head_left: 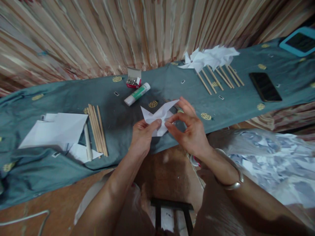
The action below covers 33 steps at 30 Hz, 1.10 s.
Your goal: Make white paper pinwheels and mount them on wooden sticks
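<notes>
A white paper pinwheel (pixel 159 113) is held between my two hands, above the front part of the cloth-covered table. My left hand (pixel 142 134) grips it from the left, thumb pressed on the paper near its middle. From the right, my right hand (pixel 190 127) pinches with thumb and index finger at the pinwheel's centre; the other fingers reach behind a blade. Whether a pin is in that pinch is too small to tell. Behind the pinwheel lie a glue stick (pixel 137 94) and an opened small red box (pixel 134 80) of metal pins.
Finished pinwheels on sticks (pixel 211 59) lie at the back right, near a black phone (pixel 265 87) and a blue-framed device (pixel 299 42). White paper sheets (pixel 59 127) and loose wooden sticks (pixel 97 129) lie left. A plastic bag (pixel 270 157) of paper pieces stands at right.
</notes>
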{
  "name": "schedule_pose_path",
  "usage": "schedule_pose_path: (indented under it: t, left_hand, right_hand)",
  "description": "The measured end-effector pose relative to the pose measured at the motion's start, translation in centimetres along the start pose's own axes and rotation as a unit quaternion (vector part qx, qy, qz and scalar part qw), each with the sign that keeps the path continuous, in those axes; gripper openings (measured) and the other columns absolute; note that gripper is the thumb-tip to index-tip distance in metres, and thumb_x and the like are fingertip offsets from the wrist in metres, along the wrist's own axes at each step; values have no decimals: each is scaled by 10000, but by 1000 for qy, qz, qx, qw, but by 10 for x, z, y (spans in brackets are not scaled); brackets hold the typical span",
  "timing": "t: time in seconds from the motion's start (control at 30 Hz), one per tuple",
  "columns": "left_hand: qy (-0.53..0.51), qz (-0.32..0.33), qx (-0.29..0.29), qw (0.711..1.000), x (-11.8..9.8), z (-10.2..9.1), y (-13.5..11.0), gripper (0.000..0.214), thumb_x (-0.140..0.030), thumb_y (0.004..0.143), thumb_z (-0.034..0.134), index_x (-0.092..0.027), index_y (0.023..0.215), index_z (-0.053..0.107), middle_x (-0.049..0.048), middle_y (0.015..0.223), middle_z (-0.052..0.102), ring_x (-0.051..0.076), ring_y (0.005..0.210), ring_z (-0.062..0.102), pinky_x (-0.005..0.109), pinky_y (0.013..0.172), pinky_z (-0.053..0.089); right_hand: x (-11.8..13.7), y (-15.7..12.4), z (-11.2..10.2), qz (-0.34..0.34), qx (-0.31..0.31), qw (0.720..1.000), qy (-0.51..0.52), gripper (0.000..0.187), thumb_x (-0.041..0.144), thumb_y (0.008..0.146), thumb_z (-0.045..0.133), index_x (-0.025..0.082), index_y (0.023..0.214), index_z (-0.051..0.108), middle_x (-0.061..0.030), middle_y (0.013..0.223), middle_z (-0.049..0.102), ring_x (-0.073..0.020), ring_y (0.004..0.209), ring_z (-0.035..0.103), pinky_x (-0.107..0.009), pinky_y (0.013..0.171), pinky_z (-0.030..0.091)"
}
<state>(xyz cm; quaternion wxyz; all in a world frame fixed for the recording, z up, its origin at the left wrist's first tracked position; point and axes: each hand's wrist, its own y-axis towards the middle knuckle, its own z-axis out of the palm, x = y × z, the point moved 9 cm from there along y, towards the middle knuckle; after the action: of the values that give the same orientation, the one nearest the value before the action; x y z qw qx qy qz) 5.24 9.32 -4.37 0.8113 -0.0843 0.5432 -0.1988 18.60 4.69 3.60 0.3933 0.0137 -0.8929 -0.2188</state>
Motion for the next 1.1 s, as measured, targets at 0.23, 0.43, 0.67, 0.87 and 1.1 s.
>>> schedule_pose_path:
  t: [0.23, 0.43, 0.67, 0.87, 1.1]
  left_hand:
    - [-21, 51, -49, 997, -22, -22, 10, 231, -284, 515, 854, -187, 691, 738, 24, 717, 751, 175, 667, 678, 298, 704, 540]
    - [-21, 79, -52, 995, -31, -32, 13, 177, -252, 533, 839, -197, 661, 730, 14, 698, 738, 176, 693, 683, 294, 737, 534]
    - [-16, 43, -44, 998, -12, -18, 8, 224, -271, 512, 854, -173, 684, 751, 12, 661, 738, 136, 584, 638, 256, 642, 504]
    - [-18, 23, -13, 999, -6, -2, 2, 215, -281, 536, 854, -160, 682, 751, 20, 683, 749, 121, 575, 630, 237, 621, 491]
    - [-30, 15, -7, 999, -4, 1, 1, 227, -288, 510, 874, -166, 655, 749, 19, 666, 746, 108, 555, 616, 225, 597, 480]
  right_hand:
    - [-25, 7, -20, 23, -49, 998, -18, 71, 251, 845, 625, 243, 793, 673, -60, 1342, 621, -298, 1392, 453, -580, 1164, 320]
    - [-43, 6, -11, 13, -8, 998, -68, 98, 237, 838, 612, 224, 763, 673, -89, 1341, 615, -329, 1391, 440, -593, 1146, 339]
    - [-1, 0, -8, -31, -14, 999, -3, 81, 312, 856, 657, 236, 861, 684, -73, 1419, 561, -298, 1429, 397, -573, 1173, 307]
    - [0, -4, 5, -9, -22, 1000, 18, 102, 329, 826, 696, 240, 869, 672, -75, 1447, 533, -307, 1445, 368, -585, 1180, 293]
    - [-7, -1, 6, 13, -19, 999, 38, 67, 278, 809, 705, 232, 845, 671, -79, 1435, 547, -307, 1428, 398, -573, 1178, 294]
